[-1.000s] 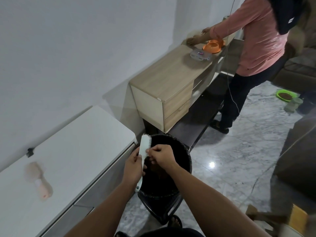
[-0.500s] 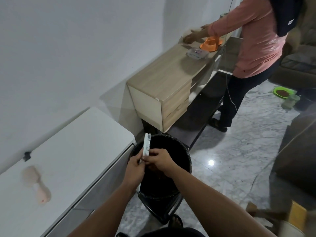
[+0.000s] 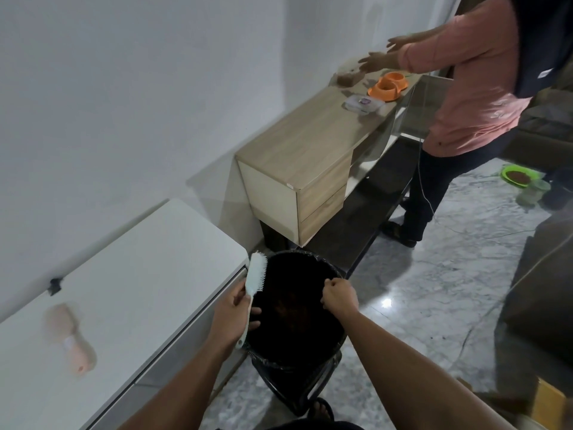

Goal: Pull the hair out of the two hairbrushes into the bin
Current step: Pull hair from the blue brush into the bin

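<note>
My left hand [image 3: 233, 308] grips the handle of a white hairbrush [image 3: 255, 276], held upright at the left rim of the black bin [image 3: 336, 342], bristles facing right. Over the bin's right side, my right hand [image 3: 339, 297] is pinched closed; whether any hair is between the fingers is too small to tell. Dark hair lies inside the bin. A pink hairbrush [image 3: 72, 339] lies blurred on the white cabinet top [image 3: 139, 274] to the left.
A wooden cabinet [image 3: 297, 153] stands behind the bin, carrying an orange double bowl [image 3: 388, 85] and a clear lidded box [image 3: 362, 103]. A person in a pink top [image 3: 471, 97] stands beside it. A green bowl [image 3: 519, 175] sits on the marble floor.
My right hand has pulled away from the white brush to the right, over the bin. The brush has tilted toward the bin's left rim. The other person's hands lifted off the cabinet.
</note>
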Available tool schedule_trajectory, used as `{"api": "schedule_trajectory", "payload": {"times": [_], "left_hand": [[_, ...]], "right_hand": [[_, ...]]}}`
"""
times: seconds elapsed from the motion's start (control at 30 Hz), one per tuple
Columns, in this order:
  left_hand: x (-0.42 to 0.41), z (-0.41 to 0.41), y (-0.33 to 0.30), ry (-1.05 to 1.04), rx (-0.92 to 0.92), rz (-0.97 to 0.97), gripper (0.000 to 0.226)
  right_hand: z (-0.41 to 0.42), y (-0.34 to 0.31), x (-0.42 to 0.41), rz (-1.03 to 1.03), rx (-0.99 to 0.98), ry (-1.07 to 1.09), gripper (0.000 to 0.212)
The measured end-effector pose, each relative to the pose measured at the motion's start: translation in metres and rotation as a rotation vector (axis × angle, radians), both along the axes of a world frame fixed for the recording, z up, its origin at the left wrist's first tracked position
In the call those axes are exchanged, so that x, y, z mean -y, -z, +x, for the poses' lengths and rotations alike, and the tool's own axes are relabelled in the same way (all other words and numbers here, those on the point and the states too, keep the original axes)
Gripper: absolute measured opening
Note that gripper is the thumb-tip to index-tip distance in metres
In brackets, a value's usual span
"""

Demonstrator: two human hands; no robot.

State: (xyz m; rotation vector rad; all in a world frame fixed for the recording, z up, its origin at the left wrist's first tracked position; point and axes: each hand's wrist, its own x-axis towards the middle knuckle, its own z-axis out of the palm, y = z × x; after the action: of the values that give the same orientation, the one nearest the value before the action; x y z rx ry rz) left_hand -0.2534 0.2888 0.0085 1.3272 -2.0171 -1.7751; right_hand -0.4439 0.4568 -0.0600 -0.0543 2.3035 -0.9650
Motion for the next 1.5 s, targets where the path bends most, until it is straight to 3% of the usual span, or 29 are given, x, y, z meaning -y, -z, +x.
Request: {"api": "schedule_trajectory", "payload": {"times": [0.07,0.17,0.2,0.33,0.43,0.5,0.6,0.67,0.73,0.87,1.0,1.23,1.4,1.47,1.5], "left_hand": [[-0.005,-0.002,0.004,0.049,0.047,-0.028,0.05],[-0.021,-0.011,0.005,0.092,0.045,-0.049,0.048],[-0.025,-0.014,0.004,0.106,0.024,-0.047,0.047],[-0.024,-0.018,0.001,0.104,-0.031,0.001,0.043],[-0.007,-0.011,0.003,0.108,-0.019,0.021,0.042],[0.002,-0.007,0.004,0.077,-0.032,0.037,0.042],[0.009,-0.005,-0.002,0.017,-0.055,0.05,0.042],[0.011,-0.006,-0.003,-0.03,-0.051,0.06,0.042],[0.008,-0.009,-0.002,-0.042,-0.037,0.097,0.039],[-0.008,-0.019,-0.003,0.037,-0.027,0.178,0.034],[-0.005,-0.021,-0.006,0.062,-0.026,0.31,0.036],[-0.002,-0.008,-0.006,0.15,0.003,0.343,0.037],[0.01,0.016,-0.001,0.075,-0.112,0.381,0.036],[0.016,0.017,0.0,-0.033,-0.143,0.365,0.034],[0.018,0.015,0.001,-0.069,-0.143,0.345,0.033]], "right_hand": [[0.009,-0.009,0.014,-0.093,0.055,-0.086,0.013],[0.041,-0.038,0.033,-0.374,0.041,-0.217,0.049],[0.05,-0.043,0.037,-0.421,-0.041,-0.255,0.049],[0.062,-0.045,0.045,-0.467,-0.334,-0.273,0.01],[0.05,-0.038,0.043,-0.365,-0.316,-0.183,0.006],[0.031,-0.028,0.03,-0.139,-0.224,-0.061,0.012],[0.008,-0.014,0.008,0.164,-0.075,-0.104,0.031],[0.007,-0.017,0.013,0.11,-0.063,-0.152,0.039],[0.017,-0.029,0.027,-0.053,-0.11,-0.192,0.031],[0.053,-0.054,0.056,-0.353,-0.138,-0.294,0.059],[0.063,-0.05,0.058,-0.492,-0.187,-0.125,0.015],[0.044,-0.032,0.061,-0.257,-0.309,-0.052,0.02],[0.001,0.007,0.046,-0.032,0.002,0.065,0.003],[0.004,-0.008,0.039,0.016,-0.03,0.038,0.022],[0.012,-0.019,0.041,-0.069,-0.017,0.044,0.032]]}}
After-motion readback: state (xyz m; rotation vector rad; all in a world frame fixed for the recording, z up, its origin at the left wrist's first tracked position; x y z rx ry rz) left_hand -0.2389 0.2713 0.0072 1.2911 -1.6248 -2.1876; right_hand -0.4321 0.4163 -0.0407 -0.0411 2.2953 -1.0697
